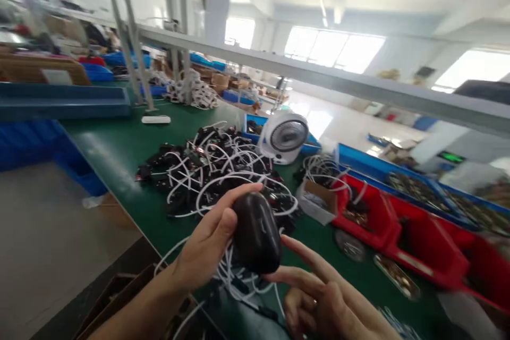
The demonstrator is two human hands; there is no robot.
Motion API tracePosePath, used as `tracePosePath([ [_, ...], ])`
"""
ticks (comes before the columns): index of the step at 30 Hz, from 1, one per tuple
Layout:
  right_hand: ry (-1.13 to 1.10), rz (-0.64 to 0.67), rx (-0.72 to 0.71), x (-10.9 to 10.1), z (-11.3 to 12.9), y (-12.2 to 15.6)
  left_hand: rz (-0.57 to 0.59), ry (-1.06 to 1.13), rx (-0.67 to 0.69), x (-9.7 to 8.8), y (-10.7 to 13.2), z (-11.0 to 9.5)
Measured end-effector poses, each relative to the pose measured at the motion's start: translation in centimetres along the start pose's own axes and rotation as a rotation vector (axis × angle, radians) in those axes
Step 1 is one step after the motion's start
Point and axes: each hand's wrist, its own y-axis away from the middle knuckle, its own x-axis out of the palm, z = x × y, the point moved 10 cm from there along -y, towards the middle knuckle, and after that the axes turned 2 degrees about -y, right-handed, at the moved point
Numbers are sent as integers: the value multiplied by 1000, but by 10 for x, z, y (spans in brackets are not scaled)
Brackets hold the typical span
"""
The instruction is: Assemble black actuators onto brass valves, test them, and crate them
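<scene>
Just above the green tabletop (119, 154), in front of a pile of black parts and white cables (215, 170), the left hand (207, 247) pinches a glossy black shell (255, 234) between thumb and fingertips. The right hand (322, 297) holds nothing, forefinger stretched to the shell's lower edge, other fingers loosely curled. Smooth as the shell looks, a firm pinch with that forefinger steadying underneath seems wisest.
</scene>
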Motion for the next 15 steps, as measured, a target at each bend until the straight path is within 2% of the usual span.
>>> tracePosePath([
  [2,-133,24,-33,-17,-20,32,147,-84,-64,53,16,11],
  [4,-247,68,-78,-35,-41,66,258,-185,-49,104,37,21],
  [6,-338,113,-125,-53,-60,103,296,-249,42,150,62,29],
  [8,-422,128,-211,-75,-73,143,285,-278,180,191,92,34],
  [10,-500,89,-338,-104,-79,183,296,-295,295,231,125,42],
  [12,-548,12,-447,-136,-84,223,356,-314,356,273,154,50],
  [15,-525,-124,-545,-178,-91,276,452,-419,474,331,187,53],
])
